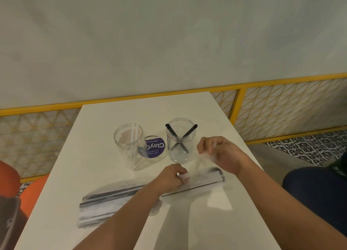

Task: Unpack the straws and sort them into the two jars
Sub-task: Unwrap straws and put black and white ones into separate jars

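Sorting straws: table contents

Straw pack (112,203): flat on white table (187,231), near side. Left jar (128,144): pale straws (134,135) inside. Purple label (155,147): between jars. Left hand (171,176): on pack, pinching clear wrapper (203,165). Right jar (180,142): two crossed black straws (173,134). Right hand (221,152): raised, pinching same wrapper, blurred.

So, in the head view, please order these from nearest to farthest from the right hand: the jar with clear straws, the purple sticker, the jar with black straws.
1. jar with black straws: just left of the right hand, which pinches a clear wrapper.
2. purple sticker: between the two jars.
3. jar with clear straws: farthest left.
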### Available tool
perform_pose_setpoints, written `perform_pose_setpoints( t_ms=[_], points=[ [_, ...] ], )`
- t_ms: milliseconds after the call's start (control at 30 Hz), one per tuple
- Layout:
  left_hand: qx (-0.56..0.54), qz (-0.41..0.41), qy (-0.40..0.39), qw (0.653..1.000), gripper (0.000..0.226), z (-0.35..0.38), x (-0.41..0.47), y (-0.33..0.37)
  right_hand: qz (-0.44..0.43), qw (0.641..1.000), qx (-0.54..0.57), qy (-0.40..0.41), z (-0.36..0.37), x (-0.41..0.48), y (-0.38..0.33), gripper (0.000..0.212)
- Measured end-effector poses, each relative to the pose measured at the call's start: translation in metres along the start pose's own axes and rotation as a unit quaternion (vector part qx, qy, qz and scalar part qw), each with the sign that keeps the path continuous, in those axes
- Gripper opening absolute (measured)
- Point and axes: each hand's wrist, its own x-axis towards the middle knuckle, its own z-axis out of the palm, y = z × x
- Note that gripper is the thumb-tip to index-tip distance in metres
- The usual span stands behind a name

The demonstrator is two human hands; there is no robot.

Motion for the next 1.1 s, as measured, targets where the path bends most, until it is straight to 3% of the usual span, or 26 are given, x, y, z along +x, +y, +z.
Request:
perform_pose_setpoints(
  t_ms=[100, 267, 367, 433, 600, 700, 833, 1000, 1033, 1100],
  points=[
    [-0.052, -0.008, -0.024, 0.998, 0.008, 0.001, 0.000, 0.014, -0.003, 1.000, 0.008, 0.026, -0.003, -0.001, 0.000, 0.037],
    [-0.240, -0.011, -0.041, 0.970, 0.017, 0.001, -0.002, 0.035, 0.062, 0.980, -0.145, 0.120, -0.012, -0.003, 0.016, 0.023],
    [-0.327, 0.018, -0.012, 0.945, 0.023, 0.000, -0.001, 0.031, 0.173, 0.949, -0.257, 0.062, -0.022, -0.012, 0.022, 0.054],
    [-0.373, 0.032, -0.027, 0.927, 0.018, -0.001, -0.001, 0.026, 0.209, 0.927, -0.307, 0.048, -0.023, -0.016, 0.025, 0.047],
    [-0.384, 0.017, -0.054, 0.922, 0.012, -0.001, 0.000, 0.026, 0.166, 0.951, -0.257, 0.039, -0.018, -0.013, 0.020, 0.018],
    [-0.346, 0.005, -0.051, 0.937, 0.014, -0.002, 0.004, 0.033, 0.126, 0.951, -0.280, 0.033, -0.008, -0.008, 0.009, 0.018],
    [-0.223, 0.004, -0.063, 0.973, 0.005, -0.002, 0.006, 0.038, 0.058, 0.876, -0.478, 0.030, -0.001, -0.006, 0.004, 0.028],
    [-0.112, 0.011, -0.026, 0.993, 0.019, 0.007, 0.010, 0.043, 0.178, 0.734, -0.656, -0.006, 0.005, -0.002, 0.001, 0.021],
    [-0.109, 0.016, -0.016, 0.994, 0.021, 0.008, 0.011, 0.045, 0.189, 0.716, -0.672, -0.002, 0.006, -0.001, -0.001, 0.014],
    [-0.090, 0.028, 0.001, 0.996, 0.017, 0.008, 0.012, 0.048, 0.185, 0.729, -0.659, -0.018, 0.005, 0.000, -0.003, 0.024]
  ],
)
